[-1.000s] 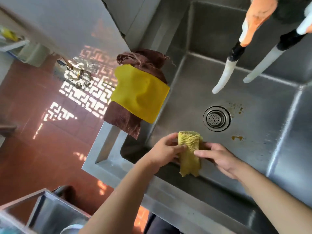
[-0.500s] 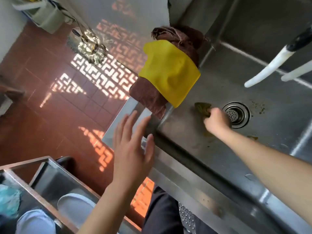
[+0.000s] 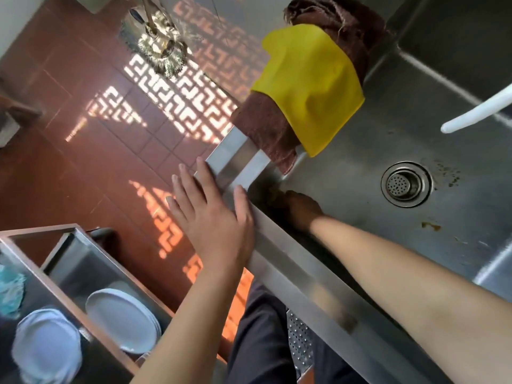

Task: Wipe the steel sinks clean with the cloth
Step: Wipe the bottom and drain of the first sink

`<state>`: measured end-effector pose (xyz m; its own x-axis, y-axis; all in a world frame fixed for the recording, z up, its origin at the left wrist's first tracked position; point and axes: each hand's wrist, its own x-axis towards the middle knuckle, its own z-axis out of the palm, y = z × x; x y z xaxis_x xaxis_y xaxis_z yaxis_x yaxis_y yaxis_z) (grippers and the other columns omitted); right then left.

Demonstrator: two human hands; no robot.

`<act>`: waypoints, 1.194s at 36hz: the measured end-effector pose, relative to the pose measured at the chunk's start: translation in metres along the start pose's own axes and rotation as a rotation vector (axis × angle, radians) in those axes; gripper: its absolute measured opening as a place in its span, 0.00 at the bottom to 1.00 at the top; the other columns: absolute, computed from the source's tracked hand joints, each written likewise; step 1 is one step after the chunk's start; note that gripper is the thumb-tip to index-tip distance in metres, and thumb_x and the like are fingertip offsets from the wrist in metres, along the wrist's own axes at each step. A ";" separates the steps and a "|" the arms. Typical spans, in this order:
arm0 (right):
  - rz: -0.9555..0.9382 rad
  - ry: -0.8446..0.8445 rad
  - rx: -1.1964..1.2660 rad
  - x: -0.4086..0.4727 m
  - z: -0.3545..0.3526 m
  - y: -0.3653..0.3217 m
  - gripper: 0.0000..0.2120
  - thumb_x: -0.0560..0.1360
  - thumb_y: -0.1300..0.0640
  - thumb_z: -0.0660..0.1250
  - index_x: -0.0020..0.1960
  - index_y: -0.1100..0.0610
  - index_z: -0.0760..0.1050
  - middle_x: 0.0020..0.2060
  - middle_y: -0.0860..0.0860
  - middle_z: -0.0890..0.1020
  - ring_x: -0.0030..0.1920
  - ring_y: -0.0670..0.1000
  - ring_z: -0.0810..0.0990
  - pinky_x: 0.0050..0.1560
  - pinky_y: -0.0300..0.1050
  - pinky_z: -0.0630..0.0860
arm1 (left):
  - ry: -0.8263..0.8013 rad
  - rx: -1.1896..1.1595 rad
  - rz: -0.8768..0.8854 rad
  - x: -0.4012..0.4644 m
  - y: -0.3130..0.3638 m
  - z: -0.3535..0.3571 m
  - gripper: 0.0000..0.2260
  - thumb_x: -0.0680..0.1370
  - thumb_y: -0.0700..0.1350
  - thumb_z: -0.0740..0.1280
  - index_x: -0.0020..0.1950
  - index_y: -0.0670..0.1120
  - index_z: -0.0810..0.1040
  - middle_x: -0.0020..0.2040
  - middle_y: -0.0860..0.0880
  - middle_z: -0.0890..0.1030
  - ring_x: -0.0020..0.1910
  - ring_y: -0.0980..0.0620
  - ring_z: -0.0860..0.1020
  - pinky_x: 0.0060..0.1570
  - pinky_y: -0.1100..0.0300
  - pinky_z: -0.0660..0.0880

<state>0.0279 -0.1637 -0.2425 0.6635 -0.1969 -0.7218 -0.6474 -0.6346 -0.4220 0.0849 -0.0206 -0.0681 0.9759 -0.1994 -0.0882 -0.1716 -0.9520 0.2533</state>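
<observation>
No brand, label or legible writing is visible on any item.

One steel sink [image 3: 360, 206] is seen, with one round drain strainer [image 3: 406, 184] in its floor. The floor is dull and smeared, with brown specks beside the drain and one orange-brown spot [image 3: 431, 226] toward the near right. One white spout [image 3: 479, 113] enters from the right edge.

Two cloths are draped over the sink's left wall: one yellow cloth [image 3: 309, 87] laid on top of one brown towel [image 3: 266, 131].

The right hand [image 3: 300, 210] is placed in the shaded near-left corner of the basin, against the floor below the front rim [image 3: 299, 275]. The wiping cloth [image 3: 274, 193] is only partly visible as a dark olive patch just beyond the knuckles; its texture cannot be made out. The fingers appear curled on it, but the shade prevents a certain reading.

The left hand [image 3: 213, 214] is laid flat on the outer corner of the rim, fingers straight and slightly spread, thumb on the rim's top face.

At lower left, a steel rack [image 3: 63, 245] is seen holding two stacks of white plates [image 3: 122, 320] and one teal cloth [image 3: 9, 295]. One mop head [image 3: 163, 51] rests on the red tiled floor [image 3: 83, 151].
</observation>
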 end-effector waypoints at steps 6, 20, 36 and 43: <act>0.042 -0.097 -0.036 -0.019 -0.013 0.024 0.17 0.79 0.46 0.63 0.64 0.54 0.73 0.62 0.57 0.78 0.60 0.59 0.78 0.48 0.43 0.68 | -0.046 0.091 0.102 -0.007 0.005 -0.003 0.36 0.79 0.63 0.52 0.81 0.47 0.47 0.82 0.46 0.46 0.80 0.48 0.41 0.77 0.48 0.38; 0.253 -0.198 0.000 -0.130 -0.023 0.132 0.21 0.72 0.63 0.62 0.60 0.49 0.81 0.61 0.51 0.82 0.59 0.55 0.80 0.54 0.38 0.73 | -0.055 0.170 0.058 -0.042 0.030 0.008 0.34 0.77 0.63 0.54 0.80 0.50 0.55 0.81 0.43 0.50 0.80 0.45 0.46 0.77 0.43 0.45; 0.035 0.056 0.150 0.000 -0.030 0.003 0.23 0.76 0.59 0.64 0.71 0.56 0.70 0.64 0.59 0.74 0.64 0.62 0.75 0.61 0.49 0.72 | 0.036 0.140 0.071 -0.041 0.025 0.013 0.31 0.74 0.54 0.54 0.78 0.50 0.63 0.80 0.42 0.56 0.80 0.43 0.52 0.77 0.42 0.48; 0.014 -0.089 0.053 -0.006 0.008 0.020 0.25 0.75 0.56 0.68 0.71 0.56 0.68 0.63 0.58 0.75 0.62 0.62 0.75 0.58 0.50 0.72 | 0.048 0.121 0.064 -0.042 0.026 0.012 0.31 0.73 0.54 0.56 0.78 0.50 0.64 0.80 0.43 0.55 0.80 0.44 0.51 0.77 0.41 0.48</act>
<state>0.0079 -0.1691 -0.2511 0.6201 -0.1371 -0.7725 -0.6769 -0.5912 -0.4385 0.0382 -0.0399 -0.0691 0.9672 -0.2523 -0.0282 -0.2462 -0.9593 0.1386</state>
